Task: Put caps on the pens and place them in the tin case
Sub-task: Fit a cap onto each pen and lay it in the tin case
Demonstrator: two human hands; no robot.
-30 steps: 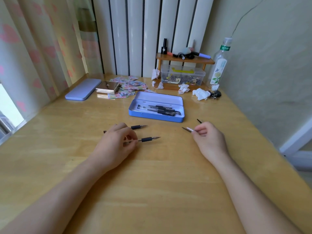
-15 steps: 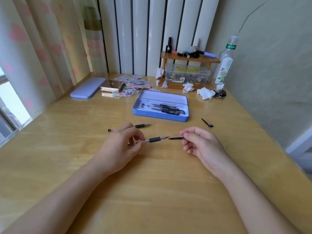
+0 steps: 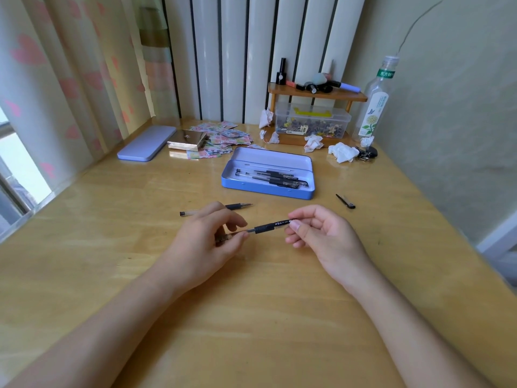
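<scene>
My left hand [image 3: 207,242] grips the clear barrel of a black-grip pen [image 3: 264,227] just above the wooden table. My right hand [image 3: 321,236] pinches the black cap [image 3: 282,222], which sits over the pen's tip. Behind my left hand a second, uncapped pen [image 3: 237,206] lies on the table, its middle hidden by my fingers. A loose black cap [image 3: 345,201] lies to the right. The open blue tin case [image 3: 268,189] stands beyond the hands and holds several capped pens [image 3: 274,177].
The tin's purple lid [image 3: 147,142] lies at the back left beside a gold box [image 3: 188,140] and patterned papers. At the back stand a small wooden shelf [image 3: 316,93], a clear plastic box [image 3: 312,121], crumpled tissues [image 3: 342,152] and a bottle [image 3: 375,105]. A wall runs along the right.
My right hand carried the cap from the right to the pen in my left hand and slid it over the tip. The camera view shifted slightly.
</scene>
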